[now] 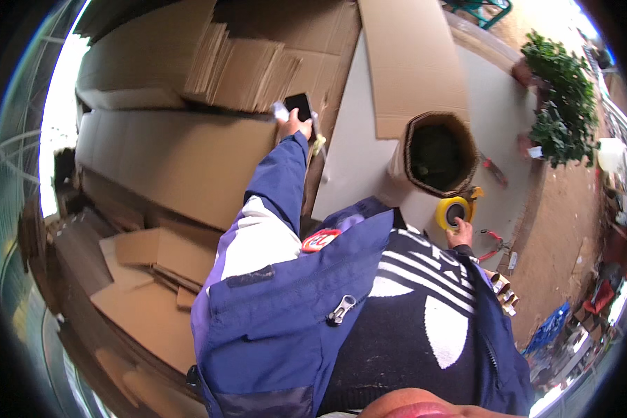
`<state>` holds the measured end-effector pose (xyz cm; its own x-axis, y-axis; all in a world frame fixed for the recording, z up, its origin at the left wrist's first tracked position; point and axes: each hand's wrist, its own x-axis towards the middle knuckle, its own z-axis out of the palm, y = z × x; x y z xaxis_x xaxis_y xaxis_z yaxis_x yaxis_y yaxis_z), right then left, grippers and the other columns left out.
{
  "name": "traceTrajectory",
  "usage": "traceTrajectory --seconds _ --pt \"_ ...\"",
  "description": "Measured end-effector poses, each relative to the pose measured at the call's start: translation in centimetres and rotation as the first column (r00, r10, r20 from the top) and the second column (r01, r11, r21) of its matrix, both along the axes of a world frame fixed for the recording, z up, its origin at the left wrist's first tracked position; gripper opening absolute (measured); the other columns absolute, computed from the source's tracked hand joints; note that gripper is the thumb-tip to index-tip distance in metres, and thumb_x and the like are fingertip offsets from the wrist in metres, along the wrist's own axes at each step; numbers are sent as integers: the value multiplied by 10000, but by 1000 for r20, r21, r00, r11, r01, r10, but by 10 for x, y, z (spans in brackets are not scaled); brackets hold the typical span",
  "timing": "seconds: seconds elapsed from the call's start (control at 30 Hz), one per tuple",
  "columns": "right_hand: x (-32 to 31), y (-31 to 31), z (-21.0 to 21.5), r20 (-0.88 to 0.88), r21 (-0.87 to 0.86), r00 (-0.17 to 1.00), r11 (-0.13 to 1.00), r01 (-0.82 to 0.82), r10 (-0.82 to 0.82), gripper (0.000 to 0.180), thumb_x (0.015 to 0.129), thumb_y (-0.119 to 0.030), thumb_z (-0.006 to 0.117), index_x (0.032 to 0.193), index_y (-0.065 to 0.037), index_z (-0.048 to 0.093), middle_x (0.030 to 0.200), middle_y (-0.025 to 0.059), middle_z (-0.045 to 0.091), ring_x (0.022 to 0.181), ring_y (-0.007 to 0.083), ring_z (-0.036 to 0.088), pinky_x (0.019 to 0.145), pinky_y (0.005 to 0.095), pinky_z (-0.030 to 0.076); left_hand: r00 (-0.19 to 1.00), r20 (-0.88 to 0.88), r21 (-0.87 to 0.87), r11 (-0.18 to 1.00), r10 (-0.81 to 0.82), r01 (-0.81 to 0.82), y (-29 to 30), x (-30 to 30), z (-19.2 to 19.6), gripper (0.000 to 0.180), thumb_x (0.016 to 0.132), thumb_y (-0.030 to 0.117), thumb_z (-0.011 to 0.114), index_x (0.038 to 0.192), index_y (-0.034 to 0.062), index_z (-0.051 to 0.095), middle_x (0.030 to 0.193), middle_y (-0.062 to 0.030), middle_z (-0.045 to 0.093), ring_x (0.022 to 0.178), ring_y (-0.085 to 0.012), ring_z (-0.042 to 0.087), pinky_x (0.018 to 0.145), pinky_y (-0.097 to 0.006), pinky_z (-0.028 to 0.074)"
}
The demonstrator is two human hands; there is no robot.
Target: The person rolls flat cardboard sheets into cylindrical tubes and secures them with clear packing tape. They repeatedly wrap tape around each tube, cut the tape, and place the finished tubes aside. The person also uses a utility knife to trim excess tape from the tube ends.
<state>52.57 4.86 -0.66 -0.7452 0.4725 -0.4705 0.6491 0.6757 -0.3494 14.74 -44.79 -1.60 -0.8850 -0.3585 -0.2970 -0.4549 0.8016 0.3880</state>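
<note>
My left hand (295, 128) reaches out to the left beside the stacked cardboard, its fingers closed around a dark, flat, phone-like thing (299, 106). A pale, blurred piece shows by its fingertips. On the right, my right hand (460, 235) has its fingers at the core of a yellow tape roll (447, 209), which sits on a tape dispenser with an orange-yellow part (476, 193). Just beyond the tape stands a many-sided cardboard box (400, 167), open at the top, with dark green contents I cannot make out.
Folded cardboard (181, 164) is piled along the left. A long cardboard sheet (418, 70) lies on the grey tabletop (491, 104). Red-handled pliers (493, 240) and a red-handled tool (493, 168) lie at the right. Leafy potted plants (561, 97) stand along the table's far right side.
</note>
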Motion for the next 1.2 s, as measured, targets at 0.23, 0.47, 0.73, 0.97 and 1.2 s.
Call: traceTrajectory --seconds 0.23,0.47,0.73,0.97,1.2 --pt "-4 -31 48 77 -15 987 990 -141 141 496 790 -261 786 1258 -138 676 1214 200 650 1179 376 605 1045 454 492 924 164 454 805 345 -381 -33 -72 -21 270 833 133 621 1071 7 609 964 -236 700 615 -301 687 456 -422 554" --pt "1 -48 80 297 -190 942 976 -104 158 558 865 -362 719 1375 -172 600 1289 190 627 1223 371 595 1042 468 494 808 443 390 729 388 -563 -51 -96 -47 325 940 94 509 1206 57 690 1007 -221 725 768 -346 729 641 -475 601" --pt "21 -41 91 84 -95 991 991 -93 101 451 857 -299 714 1282 -155 674 1123 159 706 1111 340 664 986 446 529 994 6 239 965 113 -111 -49 -91 -27 202 879 226 748 1004 69 765 982 -136 772 922 -283 739 826 -416 580" --pt "-55 -28 234 -659 -454 698 888 -72 -280 336 969 -53 667 1302 -20 637 1044 52 686 936 123 653 845 284 553 665 -723 689 259 186 677 52 18 191 296 878 -54 711 1140 79 683 1007 2 679 815 -107 624 750 -256 539" --pt "-142 -128 411 -783 -408 622 750 -520 6 450 976 48 603 1418 17 524 1205 72 627 1082 126 599 934 270 516 586 -810 581 -178 -25 795 121 107 334 515 891 -52 727 1356 102 568 1306 -118 641 1094 -188 662 891 -329 576"
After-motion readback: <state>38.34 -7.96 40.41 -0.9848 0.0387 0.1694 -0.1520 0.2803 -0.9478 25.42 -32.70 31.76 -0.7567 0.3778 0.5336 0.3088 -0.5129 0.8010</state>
